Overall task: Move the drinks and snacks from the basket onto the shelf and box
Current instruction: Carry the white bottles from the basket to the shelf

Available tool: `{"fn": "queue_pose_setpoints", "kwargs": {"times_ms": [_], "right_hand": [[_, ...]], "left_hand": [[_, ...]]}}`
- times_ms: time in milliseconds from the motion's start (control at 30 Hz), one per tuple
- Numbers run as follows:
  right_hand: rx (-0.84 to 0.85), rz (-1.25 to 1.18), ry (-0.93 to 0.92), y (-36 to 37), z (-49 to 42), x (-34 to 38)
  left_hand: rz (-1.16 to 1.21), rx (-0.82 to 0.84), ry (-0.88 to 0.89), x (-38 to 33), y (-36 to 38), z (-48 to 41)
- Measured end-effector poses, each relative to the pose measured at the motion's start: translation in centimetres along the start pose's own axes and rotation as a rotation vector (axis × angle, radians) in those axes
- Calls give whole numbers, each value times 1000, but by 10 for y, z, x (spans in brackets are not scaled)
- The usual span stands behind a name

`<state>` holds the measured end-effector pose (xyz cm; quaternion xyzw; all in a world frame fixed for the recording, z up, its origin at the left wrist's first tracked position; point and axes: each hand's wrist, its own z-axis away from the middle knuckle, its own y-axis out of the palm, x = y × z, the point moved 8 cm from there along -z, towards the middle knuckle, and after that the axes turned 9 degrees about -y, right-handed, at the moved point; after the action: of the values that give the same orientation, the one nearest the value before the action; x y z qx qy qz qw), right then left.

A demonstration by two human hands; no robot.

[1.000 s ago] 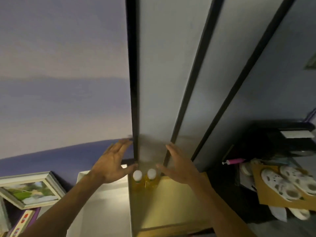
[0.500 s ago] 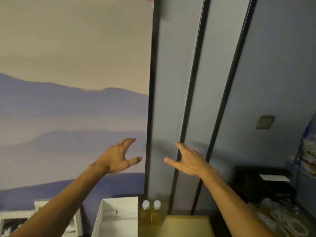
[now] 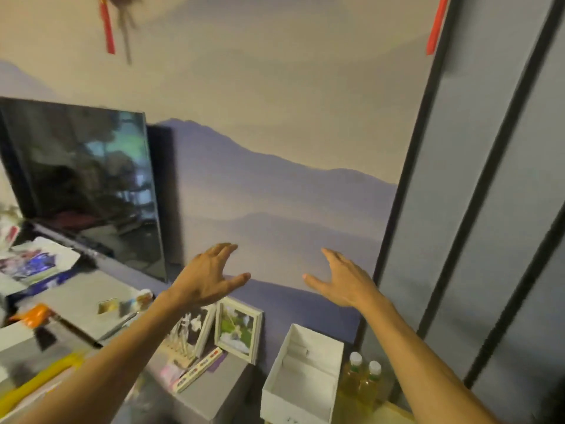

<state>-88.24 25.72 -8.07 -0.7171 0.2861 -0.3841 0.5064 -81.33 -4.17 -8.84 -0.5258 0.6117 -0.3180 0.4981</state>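
Two bottles of yellow drink with white caps [image 3: 360, 384] stand side by side at the bottom right, on a brown cardboard box [image 3: 386, 413] against the wall. A white open box [image 3: 302, 390] sits just left of them. My left hand [image 3: 208, 280] and my right hand [image 3: 345, 283] are raised in the air in front of the mountain wallpaper, well above the bottles. Both hands are open with fingers spread and hold nothing. No basket is in view.
A grey cabinet [image 3: 214, 390] at the left carries two picture frames [image 3: 238, 328], an orange item [image 3: 36, 313], a yellow item [image 3: 39, 381] and small clutter. A dark television [image 3: 82, 185] stands behind it. Grey panels with black strips [image 3: 489, 209] fill the right.
The view has swung up and to the left, bringing the television and cabinet into sight. Both hands have lifted away from the bottles and stay open and empty.
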Motion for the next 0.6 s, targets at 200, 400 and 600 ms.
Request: {"fn": "queue_pose_setpoints", "kwargs": {"times_ms": [200, 400, 600], "right_hand": [[0, -35, -139, 39, -62, 134], [61, -60, -287, 96, -111, 280], [155, -72, -434, 178, -154, 405]], "left_hand": [[-65, -74, -223, 129, -65, 48], [-52, -83, -415, 268, -108, 105], [-66, -98, -598, 399, -120, 161]]}}
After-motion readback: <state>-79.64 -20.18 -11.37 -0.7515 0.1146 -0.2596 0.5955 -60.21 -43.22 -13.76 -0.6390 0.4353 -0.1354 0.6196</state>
